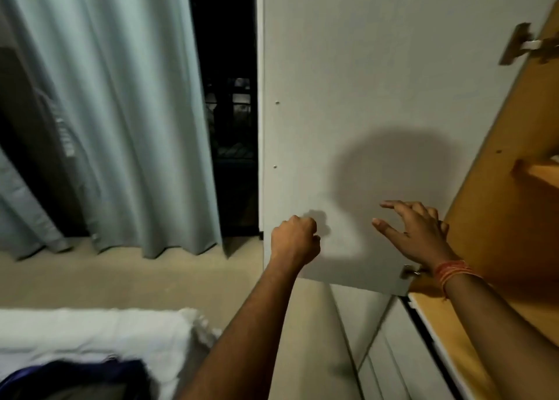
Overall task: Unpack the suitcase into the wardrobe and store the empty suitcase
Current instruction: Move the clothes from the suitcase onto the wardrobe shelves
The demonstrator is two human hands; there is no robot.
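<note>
The wardrobe door point(378, 81) is standing open, its white inner face toward the person, with the wooden wardrobe point(514, 206) at right. The left hand point(295, 239) is sitting clenched at the panel, holding nothing, and the right hand point(417, 233) is hovering with fingers spread. The door is probably stiff and light, best taken by its free edge. A dark blur point(90, 375) at lower left may be the suitcase.

The left hand point(295, 239) curls with its back to me, hiding whether it holds anything. A dark blue shape point(90, 378) at the bottom edge is blurred and cut off. The wrist of the right hand point(414, 233) covers part of the lower hinge point(407, 271).
</note>
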